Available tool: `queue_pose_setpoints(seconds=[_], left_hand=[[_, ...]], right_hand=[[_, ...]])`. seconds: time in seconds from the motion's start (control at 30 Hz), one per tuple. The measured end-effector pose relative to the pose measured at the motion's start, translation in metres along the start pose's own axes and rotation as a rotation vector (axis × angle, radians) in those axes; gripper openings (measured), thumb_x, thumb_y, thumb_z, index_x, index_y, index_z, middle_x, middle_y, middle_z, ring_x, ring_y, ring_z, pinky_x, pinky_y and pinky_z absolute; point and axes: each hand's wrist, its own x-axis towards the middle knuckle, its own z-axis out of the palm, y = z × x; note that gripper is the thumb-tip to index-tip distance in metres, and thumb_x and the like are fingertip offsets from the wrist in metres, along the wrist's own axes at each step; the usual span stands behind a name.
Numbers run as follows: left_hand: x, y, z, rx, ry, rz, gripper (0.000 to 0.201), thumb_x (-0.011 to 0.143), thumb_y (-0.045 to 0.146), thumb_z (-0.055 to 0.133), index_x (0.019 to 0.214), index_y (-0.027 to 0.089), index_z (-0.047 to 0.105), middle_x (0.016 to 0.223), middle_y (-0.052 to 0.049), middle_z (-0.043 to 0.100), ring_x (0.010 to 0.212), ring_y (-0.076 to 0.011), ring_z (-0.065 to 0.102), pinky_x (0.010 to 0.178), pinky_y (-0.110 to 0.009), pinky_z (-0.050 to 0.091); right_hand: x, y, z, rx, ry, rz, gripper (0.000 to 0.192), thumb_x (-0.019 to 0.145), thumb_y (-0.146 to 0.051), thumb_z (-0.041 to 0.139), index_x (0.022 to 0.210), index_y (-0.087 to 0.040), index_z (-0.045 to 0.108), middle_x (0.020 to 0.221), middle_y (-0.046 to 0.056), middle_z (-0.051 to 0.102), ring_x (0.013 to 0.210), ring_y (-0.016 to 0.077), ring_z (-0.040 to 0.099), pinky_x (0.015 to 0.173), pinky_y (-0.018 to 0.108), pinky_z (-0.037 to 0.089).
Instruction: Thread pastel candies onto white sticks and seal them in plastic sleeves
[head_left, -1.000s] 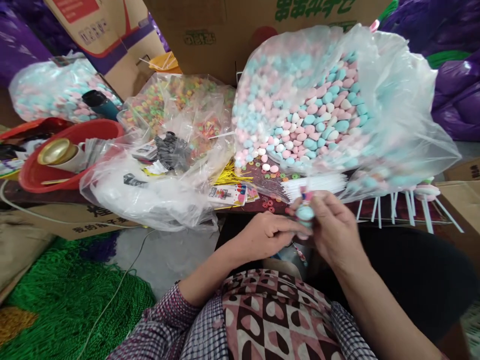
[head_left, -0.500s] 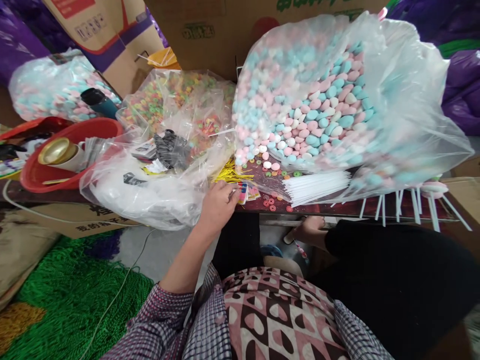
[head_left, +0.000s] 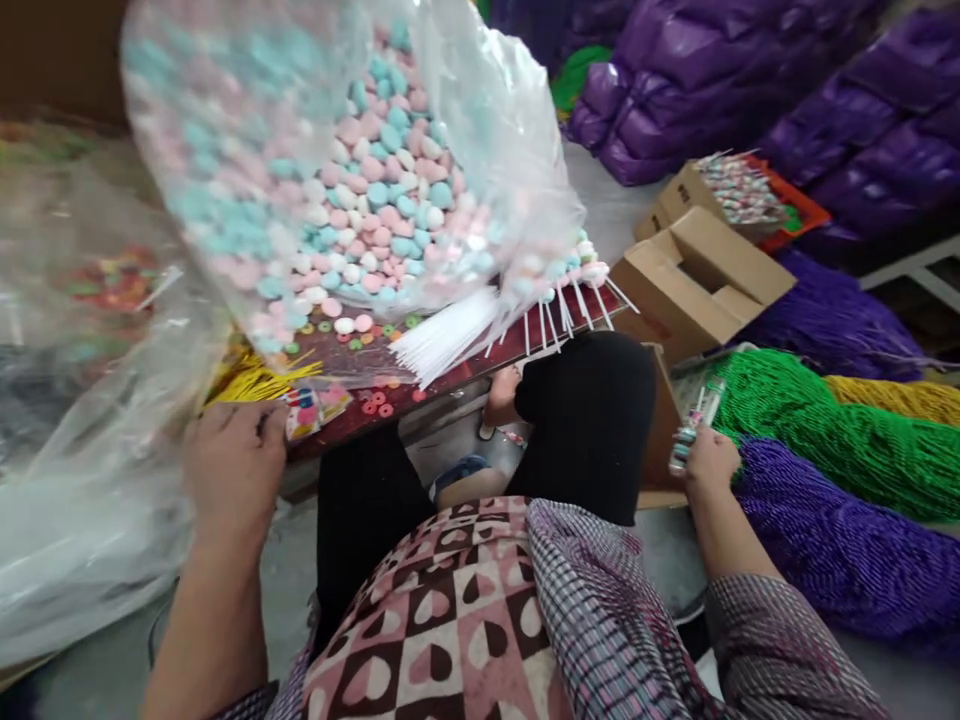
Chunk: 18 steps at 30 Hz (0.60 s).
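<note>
My left hand [head_left: 236,460] rests at the table's front edge with its fingers curled, beside a bunch of yellow twist ties [head_left: 259,378] and small printed cards [head_left: 315,407]. What its fingers close on, if anything, is hidden. Far out to the right, my right hand [head_left: 711,462] grips a slim clear packet of candy [head_left: 697,420] with white, green and pink pieces. A large clear bag of pink, blue and white candies [head_left: 382,190] lies on the table, with a fan of white sticks [head_left: 450,335] in front of it.
Small ring candies [head_left: 379,405] are scattered on the dark red table [head_left: 480,380]. Candies on sticks [head_left: 577,290] overhang its right end. Beyond stand an open cardboard box [head_left: 705,275], purple bags [head_left: 712,80] and green bead strands [head_left: 825,420]. Clear plastic [head_left: 82,500] covers the left.
The view has swung right. My right hand, out of sight before, now shows at the right holding a candy packet. My left hand stays by the yellow twist ties.
</note>
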Motion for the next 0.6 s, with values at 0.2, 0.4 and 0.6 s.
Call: queue_pose_setpoints(seconds=[0.2,0.4,0.6], left_hand=[[0.0,0.013,-0.011,-0.043,-0.015,-0.086,0.03,0.089,0.048,0.038,0.08,0.031,0.061,0.078,-0.002,0.057,0.094,-0.0284,0.053,0.089,-0.044,0.042],[0.003,0.012,-0.022,-0.114,-0.128,-0.012,0.021,0.082,0.054,0.048,0.082,0.036,0.058,0.073,0.0,0.054,0.094,-0.0299,0.05,0.09,-0.045,0.042],[0.006,0.004,-0.013,-0.121,-0.113,-0.002,0.016,0.083,0.043,0.052,0.078,0.028,0.057,0.075,-0.002,0.054,0.094,-0.0268,0.051,0.09,-0.043,0.044]], right_hand=[[0.017,0.019,0.011,0.179,-0.056,0.177,0.038,0.093,-0.036,0.06,0.126,-0.017,0.057,0.125,0.01,0.06,0.106,0.0223,0.062,0.088,0.044,0.055],[0.018,0.002,0.013,0.357,-0.014,0.068,0.018,0.09,-0.021,0.061,0.106,-0.015,0.061,0.1,0.003,0.064,0.082,0.0125,0.064,0.07,0.027,0.055],[-0.028,-0.085,0.012,0.591,-0.152,-0.179,0.011,0.077,-0.009,0.058,0.083,-0.019,0.06,0.083,-0.002,0.063,0.067,0.0092,0.062,0.062,0.024,0.052]])
